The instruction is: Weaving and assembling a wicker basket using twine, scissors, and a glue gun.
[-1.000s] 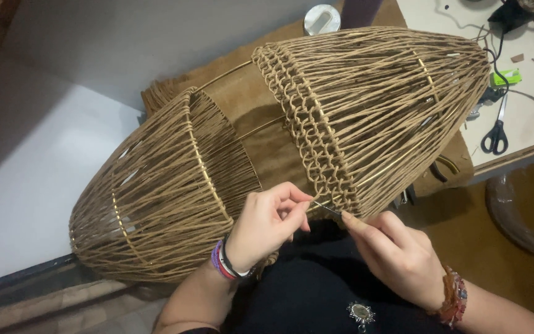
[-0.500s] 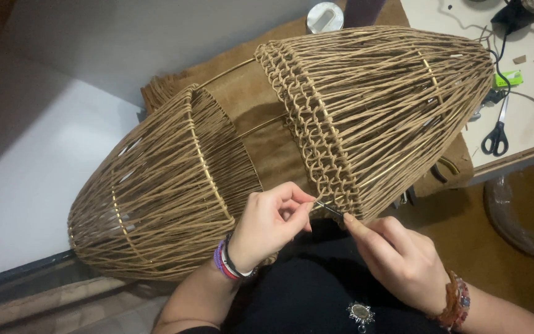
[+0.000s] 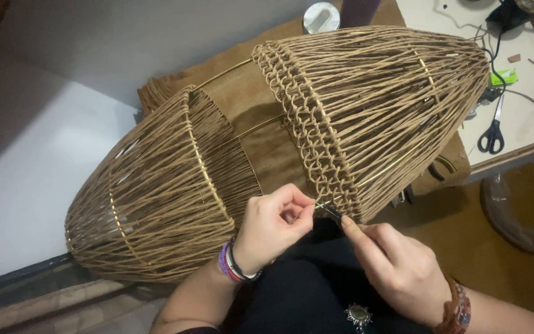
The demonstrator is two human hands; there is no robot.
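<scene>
Brown cord on the woven lampshade (image 3: 353, 111) across the lap is being knotted, left hand (image 3: 273, 226) pinching a strand, right hand (image 3: 397, 269) gripping a thin tool (image 3: 332, 212), best worked with steady tension.

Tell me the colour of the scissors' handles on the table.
Black handles on the scissors; the head view shows them, at the right.

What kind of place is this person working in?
Likely a home craft workspace: a large woven cord frame lies across the lap, and scissors with loose cords lie on a white table nearby.
</scene>
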